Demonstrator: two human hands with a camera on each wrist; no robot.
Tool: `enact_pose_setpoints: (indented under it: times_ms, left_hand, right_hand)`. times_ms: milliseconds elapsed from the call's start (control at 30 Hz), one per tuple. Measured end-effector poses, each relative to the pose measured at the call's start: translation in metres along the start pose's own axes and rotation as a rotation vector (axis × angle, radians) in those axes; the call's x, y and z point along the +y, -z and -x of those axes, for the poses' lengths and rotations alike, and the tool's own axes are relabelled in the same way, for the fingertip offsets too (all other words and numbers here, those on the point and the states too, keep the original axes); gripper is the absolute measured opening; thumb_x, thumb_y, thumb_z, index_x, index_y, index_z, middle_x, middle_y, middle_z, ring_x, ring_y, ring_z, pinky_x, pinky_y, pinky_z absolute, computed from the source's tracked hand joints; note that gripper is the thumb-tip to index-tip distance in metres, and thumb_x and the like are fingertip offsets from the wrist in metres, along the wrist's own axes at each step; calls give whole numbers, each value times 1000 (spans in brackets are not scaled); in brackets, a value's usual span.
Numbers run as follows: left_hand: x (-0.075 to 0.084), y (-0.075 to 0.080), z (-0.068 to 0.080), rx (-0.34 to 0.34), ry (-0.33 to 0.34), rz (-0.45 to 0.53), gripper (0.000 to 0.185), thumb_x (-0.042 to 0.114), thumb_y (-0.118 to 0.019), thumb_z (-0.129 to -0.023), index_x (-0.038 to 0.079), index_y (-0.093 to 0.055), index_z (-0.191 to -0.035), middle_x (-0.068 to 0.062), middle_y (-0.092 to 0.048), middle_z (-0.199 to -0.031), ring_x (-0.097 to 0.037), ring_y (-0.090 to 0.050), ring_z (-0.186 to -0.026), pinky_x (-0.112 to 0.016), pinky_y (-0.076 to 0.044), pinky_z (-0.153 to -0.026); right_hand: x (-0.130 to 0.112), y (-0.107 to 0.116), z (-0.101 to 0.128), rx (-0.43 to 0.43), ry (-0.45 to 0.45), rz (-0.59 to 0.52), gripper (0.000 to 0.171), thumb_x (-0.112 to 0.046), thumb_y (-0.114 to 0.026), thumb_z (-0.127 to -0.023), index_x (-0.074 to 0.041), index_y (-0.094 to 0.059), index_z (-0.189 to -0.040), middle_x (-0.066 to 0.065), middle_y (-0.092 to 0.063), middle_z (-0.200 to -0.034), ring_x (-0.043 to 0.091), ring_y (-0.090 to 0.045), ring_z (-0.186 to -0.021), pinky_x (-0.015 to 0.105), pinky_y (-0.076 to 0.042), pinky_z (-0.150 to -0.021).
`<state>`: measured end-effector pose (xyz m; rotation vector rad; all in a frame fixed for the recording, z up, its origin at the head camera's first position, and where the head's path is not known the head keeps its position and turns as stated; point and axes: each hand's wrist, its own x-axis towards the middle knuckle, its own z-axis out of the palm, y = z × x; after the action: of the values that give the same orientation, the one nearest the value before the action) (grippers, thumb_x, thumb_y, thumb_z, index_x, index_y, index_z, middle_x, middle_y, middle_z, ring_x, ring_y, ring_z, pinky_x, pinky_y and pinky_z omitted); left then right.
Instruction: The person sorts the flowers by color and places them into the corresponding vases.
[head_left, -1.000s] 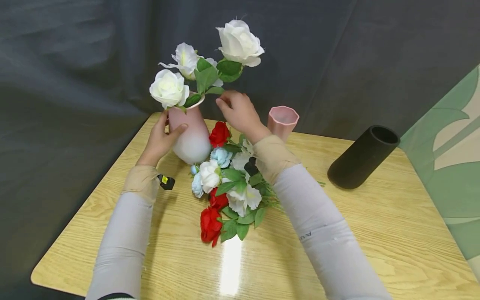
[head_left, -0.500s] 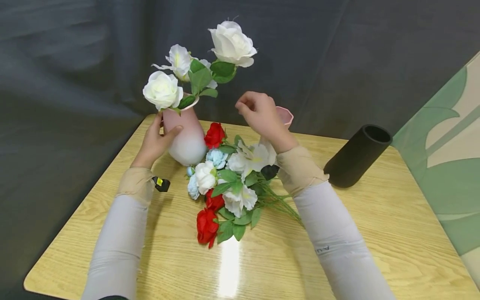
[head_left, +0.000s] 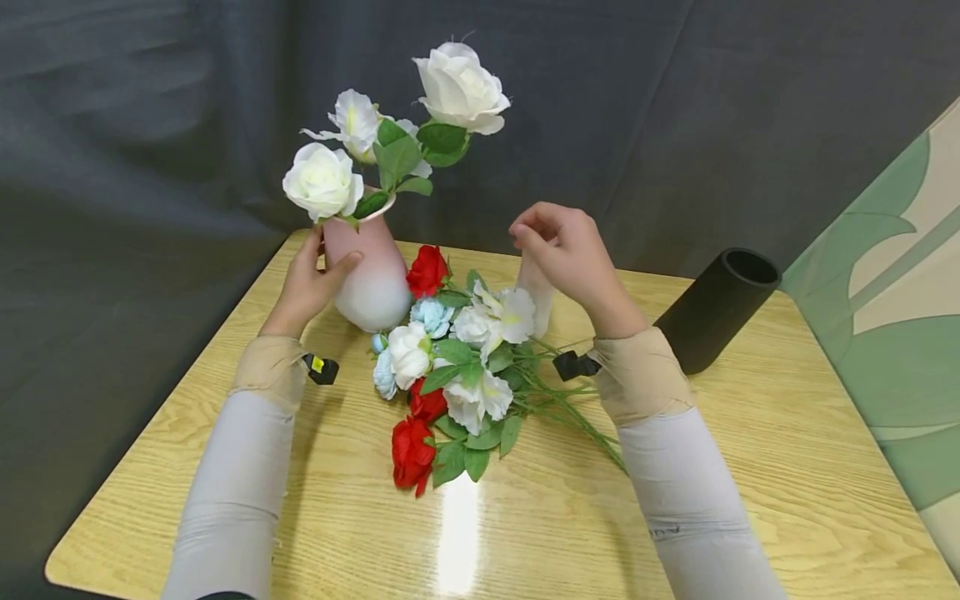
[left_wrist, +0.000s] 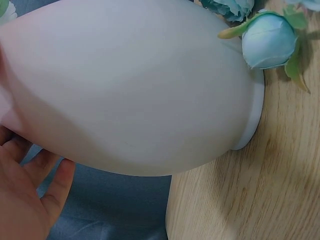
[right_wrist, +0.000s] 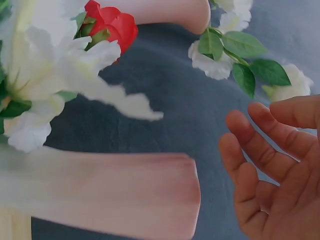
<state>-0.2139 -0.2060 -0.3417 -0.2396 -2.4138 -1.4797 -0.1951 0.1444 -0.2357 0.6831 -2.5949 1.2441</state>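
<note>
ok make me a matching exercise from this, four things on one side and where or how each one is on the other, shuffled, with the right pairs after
Things:
1. left hand
2. right hand
3. black vase
4. red roses

Place or state:
A. among the flowers lying on the table
B. in the air, holding nothing
C. standing, no flowers showing in its mouth
D. gripping the vase with white flowers in it

Right pairs: 1-D, 2-B, 3-C, 4-A
</note>
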Motion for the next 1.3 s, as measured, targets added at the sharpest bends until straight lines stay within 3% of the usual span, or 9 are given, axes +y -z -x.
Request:
enact_pose_setpoints:
  times_ms: [300,567,867,1133,1300]
  left_hand:
    - [1,1,0,-9,13,10,71,23,-64,-97,8,-27,-156,-19,-38,-155,-42,-39,-139,-59,-36,-111]
    - [29,3,9,-31,43,26,68,18,-61,-99,1,-25,-154,-25,-35,-155,-46,-36,-140,-61,-34,-112]
    - [0,-1,-3,-15,36,8,72,23,-64,-97,9,-26,-157,-18,-37,-156,-39,-38,-140,-58,-36,-111]
    - [15,-1,3,-22,42,21,68,16,-61,-98,3,-27,-155,-23,-37,-154,-43,-39,-138,-59,-35,-110]
    - [8,-1,1,-16,41,14,68,18,-63,-98,6,-27,-155,-21,-38,-155,-41,-39,-138,-57,-36,-110]
  right_hand:
    - [22,7,24,52,-7,16,22,-14,-57,-101,4,-69,-97,19,-71,-93,20,-59,-80,23,-43,-67]
    - [44,6,39,39,-66,0,23,-15,-56,-101,4,-68,-98,21,-71,-92,20,-57,-80,26,-43,-67]
    - [68,-4,50,10,-133,-13,22,-13,-56,-101,5,-68,-99,23,-70,-92,25,-60,-81,24,-44,-67]
    - [81,-18,59,-43,-168,12,16,-6,-59,-98,5,-70,-102,22,-70,-96,25,-58,-84,28,-45,-70]
    - [89,-31,65,-105,-162,34,15,-6,-62,-97,4,-70,-104,20,-71,-100,30,-61,-89,34,-48,-79]
